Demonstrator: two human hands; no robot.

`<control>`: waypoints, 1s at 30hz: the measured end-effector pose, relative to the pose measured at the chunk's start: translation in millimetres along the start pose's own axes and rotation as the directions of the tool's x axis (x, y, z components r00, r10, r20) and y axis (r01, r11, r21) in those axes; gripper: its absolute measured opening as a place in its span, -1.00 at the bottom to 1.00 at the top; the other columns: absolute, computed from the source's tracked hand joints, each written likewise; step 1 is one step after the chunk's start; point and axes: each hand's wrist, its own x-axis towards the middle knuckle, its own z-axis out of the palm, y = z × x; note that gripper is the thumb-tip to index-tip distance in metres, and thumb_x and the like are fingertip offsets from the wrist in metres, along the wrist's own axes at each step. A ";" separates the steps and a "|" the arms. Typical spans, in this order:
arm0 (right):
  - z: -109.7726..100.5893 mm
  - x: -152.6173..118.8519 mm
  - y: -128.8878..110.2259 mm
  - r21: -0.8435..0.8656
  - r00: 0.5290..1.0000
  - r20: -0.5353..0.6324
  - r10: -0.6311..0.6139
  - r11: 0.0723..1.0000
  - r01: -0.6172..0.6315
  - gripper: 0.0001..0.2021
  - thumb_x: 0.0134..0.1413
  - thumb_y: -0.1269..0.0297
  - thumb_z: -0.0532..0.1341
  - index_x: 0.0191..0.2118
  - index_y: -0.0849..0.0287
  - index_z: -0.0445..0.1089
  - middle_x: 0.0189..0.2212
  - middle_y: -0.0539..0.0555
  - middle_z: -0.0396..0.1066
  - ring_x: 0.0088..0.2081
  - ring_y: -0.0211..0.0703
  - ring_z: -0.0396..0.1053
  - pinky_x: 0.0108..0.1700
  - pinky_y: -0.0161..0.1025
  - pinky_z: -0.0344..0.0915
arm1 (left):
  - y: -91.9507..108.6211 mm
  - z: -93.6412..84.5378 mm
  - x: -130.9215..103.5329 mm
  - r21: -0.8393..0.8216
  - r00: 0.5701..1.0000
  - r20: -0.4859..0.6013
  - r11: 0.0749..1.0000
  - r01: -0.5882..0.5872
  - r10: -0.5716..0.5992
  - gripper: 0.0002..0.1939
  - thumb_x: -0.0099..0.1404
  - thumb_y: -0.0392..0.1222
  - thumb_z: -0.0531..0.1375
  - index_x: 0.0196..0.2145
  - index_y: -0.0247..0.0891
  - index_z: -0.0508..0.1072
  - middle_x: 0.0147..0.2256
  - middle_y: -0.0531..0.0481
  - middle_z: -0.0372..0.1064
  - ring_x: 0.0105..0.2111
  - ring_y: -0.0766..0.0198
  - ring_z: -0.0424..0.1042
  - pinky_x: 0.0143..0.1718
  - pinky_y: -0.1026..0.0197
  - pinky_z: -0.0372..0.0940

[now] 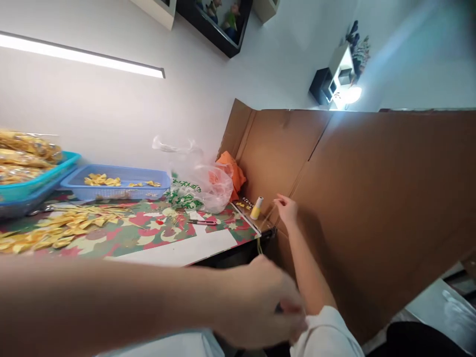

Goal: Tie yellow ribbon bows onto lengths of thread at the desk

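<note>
My left hand reaches across the foreground from the left, blurred, with its fingers curled closed. What it holds, if anything, is hidden. Just above its knuckles a thin yellowish strand hangs by the table corner. My right hand, beyond it, is raised in front of the cardboard with thumb and fingertips pinched together; anything between them is too small to make out. Beside that hand a cone of yellow thread stands upright at the table's right end, near small gold pieces.
Folded yellow ribbon pieces lie on the patterned tabletop. A pink utility knife rests near a white strip. Behind are a blue basket, a teal tray and a plastic bag. Tall cardboard walls the right.
</note>
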 end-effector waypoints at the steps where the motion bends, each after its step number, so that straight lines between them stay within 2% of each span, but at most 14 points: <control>1: -20.6 4.4 9.0 -0.040 0.996 -0.085 0.000 0.999 -0.003 -0.80 -0.03 0.36 0.29 -0.24 0.31 0.51 -0.47 0.12 0.55 -0.41 -0.12 0.49 -0.16 -0.16 0.44 | -7.0 22.2 -7.7 -0.007 0.997 0.049 0.998 -0.060 0.060 -0.80 0.36 -0.23 0.17 -0.44 -0.18 0.48 -0.42 0.16 0.51 -0.35 0.39 0.46 -0.18 0.22 0.27; 3: -51.1 10.2 21.0 -0.101 0.977 -0.211 -0.022 0.995 0.001 -0.76 -0.06 0.32 0.32 -0.22 0.28 0.46 -0.44 0.17 0.55 -0.39 -0.07 0.50 -0.11 -0.08 0.42 | -25.8 65.6 -20.9 0.095 0.983 0.072 0.980 -0.174 0.167 -0.82 0.37 -0.24 0.14 -0.42 -0.17 0.42 -0.34 0.14 0.53 -0.28 0.37 0.46 -0.07 0.20 0.24; 6: -70.7 16.8 29.9 -0.155 0.946 -0.316 -0.070 0.988 0.021 -0.77 0.02 0.19 0.29 -0.27 0.24 0.39 -0.35 0.23 0.55 -0.30 -0.04 0.51 -0.10 -0.09 0.41 | -52.2 118.5 -29.2 0.186 0.956 0.130 0.941 -0.283 0.262 -0.81 0.35 -0.24 0.16 -0.45 -0.17 0.36 -0.32 0.11 0.53 -0.22 0.34 0.46 -0.01 0.18 0.24; 9: -66.0 20.6 36.6 -0.181 0.941 -0.321 -0.106 0.982 0.049 -0.75 0.12 0.10 0.21 -0.30 0.22 0.38 -0.27 0.28 0.54 -0.20 -0.03 0.51 -0.05 -0.10 0.40 | -67.8 150.0 -29.3 0.300 0.900 0.190 0.850 -0.433 0.392 -0.82 0.31 -0.33 0.18 -0.45 -0.16 0.41 -0.17 0.10 0.54 -0.04 0.31 0.43 0.08 0.17 0.23; 11: -54.5 18.6 42.6 -0.182 0.966 -0.236 -0.106 0.981 0.064 -0.75 0.11 0.09 0.21 -0.35 0.21 0.40 -0.30 0.25 0.54 -0.24 -0.05 0.51 -0.09 -0.12 0.41 | -75.6 156.6 -30.4 0.385 0.866 0.210 0.775 -0.501 0.455 -0.83 0.31 -0.31 0.18 -0.42 -0.11 0.48 0.03 0.13 0.47 0.11 0.28 0.34 0.13 0.10 0.23; 12: -47.4 15.9 46.2 -0.176 0.981 -0.168 -0.095 0.982 0.065 -0.75 0.08 0.09 0.23 -0.39 0.20 0.41 -0.35 0.22 0.54 -0.29 -0.06 0.51 -0.14 -0.14 0.42 | -79.7 155.0 -31.8 0.422 0.861 0.218 0.752 -0.507 0.459 -0.86 0.31 -0.27 0.20 -0.37 -0.07 0.52 0.11 0.16 0.40 0.15 0.26 0.30 0.14 0.05 0.24; 14: -32.4 8.2 54.2 -0.158 0.998 -0.016 -0.054 0.986 0.051 -0.77 0.01 0.12 0.28 -0.46 0.20 0.43 -0.47 0.15 0.52 -0.40 -0.09 0.49 -0.26 -0.20 0.43 | -89.7 142.7 -36.5 0.465 0.882 0.238 0.750 -0.471 0.406 -0.93 0.26 -0.18 0.28 -0.27 -0.04 0.54 0.19 0.13 0.32 0.16 0.19 0.28 0.12 -0.01 0.27; 15: -25.2 3.8 58.3 -0.151 0.998 0.057 -0.026 0.988 0.035 -0.79 -0.02 0.15 0.30 -0.48 0.20 0.44 -0.51 0.13 0.51 -0.44 -0.11 0.48 -0.31 -0.22 0.42 | -95.5 132.8 -39.8 0.478 0.894 0.255 0.756 -0.448 0.369 -0.87 0.21 -0.17 0.32 -0.24 -0.06 0.54 0.19 0.09 0.32 0.14 0.17 0.30 0.12 -0.01 0.27; 17: -12.9 -4.5 66.0 -0.149 0.983 0.180 0.032 0.989 -0.005 -0.83 -0.05 0.23 0.32 -0.50 0.22 0.45 -0.55 0.11 0.49 -0.47 -0.12 0.47 -0.36 -0.24 0.41 | -107.8 109.0 -48.5 0.504 0.921 0.261 0.773 -0.386 0.289 -0.83 0.16 -0.21 0.35 -0.25 -0.12 0.52 0.17 0.03 0.34 0.10 0.16 0.33 0.12 0.03 0.26; 20: -0.2 -12.1 74.0 -0.170 0.945 0.312 0.101 0.984 -0.049 -0.93 -0.06 0.39 0.29 -0.49 0.23 0.43 -0.55 0.09 0.49 -0.47 -0.15 0.47 -0.34 -0.25 0.41 | -124.1 74.3 -67.9 0.534 0.971 0.203 0.817 -0.217 0.125 -0.96 0.25 -0.27 0.27 -0.30 -0.18 0.50 0.18 0.01 0.34 0.06 0.15 0.37 0.11 0.07 0.24; 23: 8.9 -14.4 76.9 -0.197 0.915 0.385 0.123 0.979 -0.049 -0.89 0.02 0.51 0.17 -0.40 0.21 0.41 -0.48 0.05 0.51 -0.45 -0.22 0.46 -0.29 -0.28 0.40 | -134.5 51.2 -91.9 0.527 0.988 0.148 0.848 -0.043 -0.041 -0.88 0.25 -0.35 0.23 -0.28 -0.17 0.51 0.20 0.03 0.32 0.09 0.12 0.36 0.13 0.07 0.20; 25: 14.9 -15.7 77.2 -0.218 0.907 0.404 0.120 0.975 -0.031 -0.83 0.07 0.55 0.10 -0.32 0.18 0.38 -0.44 0.02 0.50 -0.43 -0.25 0.45 -0.26 -0.30 0.38 | -139.4 44.0 -107.8 0.527 0.987 0.110 0.849 0.046 -0.121 -0.82 0.21 -0.38 0.24 -0.25 -0.16 0.51 0.20 0.03 0.33 0.10 0.08 0.35 0.14 0.05 0.19; 30: 30.9 -25.8 79.4 -0.286 0.909 0.402 0.110 0.958 0.010 -0.77 0.14 0.57 0.02 -0.20 0.13 0.30 -0.42 -0.02 0.46 -0.37 -0.25 0.43 -0.21 -0.33 0.32 | -154.1 48.9 -141.8 0.512 0.983 0.001 0.844 0.159 -0.186 -0.70 0.19 -0.40 0.19 -0.15 -0.09 0.48 0.19 0.03 0.32 0.09 0.05 0.35 0.09 0.02 0.24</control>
